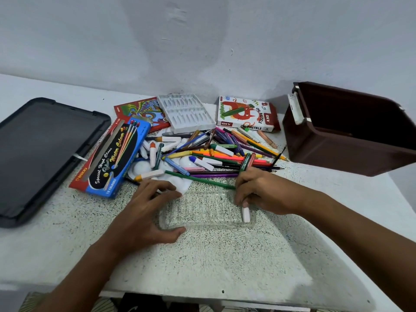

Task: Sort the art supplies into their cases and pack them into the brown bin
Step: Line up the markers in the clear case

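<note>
**A:** What's hard to make out from the head camera?

**B:** The clear tray (pixel 206 209) most of all. It is see-through, so only its edges show against the speckled counter (pixel 225 255). The brown bin (pixel 342 129) is cut off at the right edge and its inside is dark. The black case (pixel 42 154) runs off the left edge. Under the pile (pixel 216 152) of pencils, pens and tubes, a white palette (pixel 144 168) is mostly covered.

**A:** And the hands?

**B:** The left hand (pixel 146 212) grips the tray's left end, thumb at the near corner, fingers (pixel 157 185) curled over the far edge. The right hand (pixel 263 192) pinches a white tube (pixel 245 213) by its top, with the tube's lower end inside the tray at its right end. A green pencil (pixel 200 179) lies just behind the tray, its tip at the right knuckles.

**A:** Any writing?

**B:** The blue box (pixel 117 158) reads "Special High Class Water Colour" and "12 COLOURS"; the red box (pixel 82 174) beneath it says "NIKKI". The white box (pixel 245 113) near the bin says "OIL PASTELS" and "DIY". A grey insert (pixel 185 112) with moulded slots lies between that and a red printed box (pixel 141 111) whose lettering is blurred.

**A:** Where's the bin?

**B:** Far right on the counter, open, well apart from the tray.
</note>
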`<state>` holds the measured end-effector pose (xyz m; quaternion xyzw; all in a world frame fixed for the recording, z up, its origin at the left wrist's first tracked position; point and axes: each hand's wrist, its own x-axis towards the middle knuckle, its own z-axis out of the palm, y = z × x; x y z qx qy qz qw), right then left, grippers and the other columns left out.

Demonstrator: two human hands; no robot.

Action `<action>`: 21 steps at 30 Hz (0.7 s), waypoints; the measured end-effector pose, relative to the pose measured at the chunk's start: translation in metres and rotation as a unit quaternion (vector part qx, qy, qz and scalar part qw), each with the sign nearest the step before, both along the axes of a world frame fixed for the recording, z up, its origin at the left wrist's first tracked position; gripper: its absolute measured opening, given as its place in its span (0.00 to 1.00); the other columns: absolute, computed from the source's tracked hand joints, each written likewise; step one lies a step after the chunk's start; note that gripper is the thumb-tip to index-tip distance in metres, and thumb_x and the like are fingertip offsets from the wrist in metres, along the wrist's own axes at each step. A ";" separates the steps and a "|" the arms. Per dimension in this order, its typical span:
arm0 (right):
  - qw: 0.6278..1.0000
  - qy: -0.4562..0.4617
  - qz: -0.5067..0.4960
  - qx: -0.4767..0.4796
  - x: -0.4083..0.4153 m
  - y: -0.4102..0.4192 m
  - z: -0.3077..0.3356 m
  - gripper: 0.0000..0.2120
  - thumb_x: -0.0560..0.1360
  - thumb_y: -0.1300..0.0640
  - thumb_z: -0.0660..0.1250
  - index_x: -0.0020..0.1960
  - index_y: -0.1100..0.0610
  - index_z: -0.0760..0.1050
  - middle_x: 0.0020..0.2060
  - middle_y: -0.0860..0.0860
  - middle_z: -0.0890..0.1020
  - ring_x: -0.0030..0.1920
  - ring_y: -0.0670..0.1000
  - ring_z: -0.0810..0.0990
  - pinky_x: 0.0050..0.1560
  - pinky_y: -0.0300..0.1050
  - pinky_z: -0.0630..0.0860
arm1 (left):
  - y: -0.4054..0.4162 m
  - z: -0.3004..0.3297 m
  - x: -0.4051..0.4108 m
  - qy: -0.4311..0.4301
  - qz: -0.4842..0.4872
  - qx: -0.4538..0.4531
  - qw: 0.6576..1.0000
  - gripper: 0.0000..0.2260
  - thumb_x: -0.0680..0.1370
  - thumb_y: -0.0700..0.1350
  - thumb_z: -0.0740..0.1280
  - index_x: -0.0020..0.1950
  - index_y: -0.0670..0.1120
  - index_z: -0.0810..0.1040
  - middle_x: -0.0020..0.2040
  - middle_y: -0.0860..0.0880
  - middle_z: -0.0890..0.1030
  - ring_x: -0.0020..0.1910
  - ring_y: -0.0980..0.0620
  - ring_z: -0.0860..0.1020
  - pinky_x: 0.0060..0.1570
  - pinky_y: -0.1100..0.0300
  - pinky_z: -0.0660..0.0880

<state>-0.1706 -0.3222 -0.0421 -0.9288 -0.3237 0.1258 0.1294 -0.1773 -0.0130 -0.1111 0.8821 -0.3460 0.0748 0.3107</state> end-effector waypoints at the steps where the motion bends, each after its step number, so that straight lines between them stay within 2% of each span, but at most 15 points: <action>1: 1.000 0.001 0.000 0.000 0.000 0.000 0.000 0.09 0.73 0.62 0.71 0.51 0.53 0.82 0.48 0.48 0.77 0.49 0.42 0.66 0.47 0.26 0.61 | 0.000 0.000 0.000 0.000 0.000 -0.001 1.000 0.30 0.64 0.62 0.74 0.59 0.47 0.79 0.57 0.51 0.74 0.60 0.51 0.70 0.57 0.60 0.71; 6: 1.000 0.008 -0.007 -0.002 0.000 0.001 -0.001 0.10 0.73 0.62 0.71 0.54 0.54 0.81 0.50 0.48 0.78 0.51 0.45 0.71 0.51 0.33 0.64 | 0.000 0.000 0.001 -0.002 -0.008 -0.005 1.000 0.30 0.64 0.61 0.75 0.59 0.46 0.79 0.56 0.50 0.74 0.58 0.50 0.71 0.56 0.59 0.72; 12: 0.999 0.035 -0.041 0.005 0.001 -0.002 0.002 0.10 0.75 0.62 0.69 0.54 0.52 0.81 0.51 0.47 0.76 0.52 0.45 0.73 0.51 0.36 0.70 | 0.002 0.001 0.001 0.014 -0.013 -0.007 1.000 0.31 0.63 0.62 0.76 0.60 0.47 0.79 0.57 0.51 0.73 0.60 0.51 0.71 0.58 0.61 0.71; 16: 0.990 -0.006 -0.133 0.041 0.017 0.000 0.006 0.09 0.78 0.59 0.66 0.57 0.53 0.79 0.49 0.45 0.76 0.50 0.45 0.73 0.48 0.35 0.67 | 0.002 0.001 0.001 0.027 -0.016 -0.019 0.999 0.32 0.63 0.63 0.75 0.61 0.48 0.79 0.59 0.51 0.73 0.62 0.51 0.70 0.61 0.66 0.68; 19: 0.974 -0.054 -0.217 0.043 0.039 0.005 0.003 0.11 0.78 0.56 0.66 0.60 0.54 0.77 0.52 0.50 0.78 0.49 0.46 0.72 0.48 0.38 0.66 | 0.003 0.003 0.001 0.039 -0.020 -0.035 0.998 0.32 0.63 0.63 0.76 0.61 0.47 0.79 0.60 0.50 0.73 0.63 0.51 0.70 0.62 0.69 0.66; 21: 0.968 -0.067 -0.239 0.038 0.052 0.012 0.001 0.11 0.78 0.55 0.65 0.60 0.55 0.77 0.54 0.52 0.78 0.49 0.48 0.73 0.47 0.38 0.66 | 0.005 0.004 0.001 0.043 -0.019 -0.040 0.998 0.32 0.62 0.63 0.76 0.61 0.48 0.79 0.60 0.50 0.73 0.63 0.52 0.69 0.62 0.70 0.65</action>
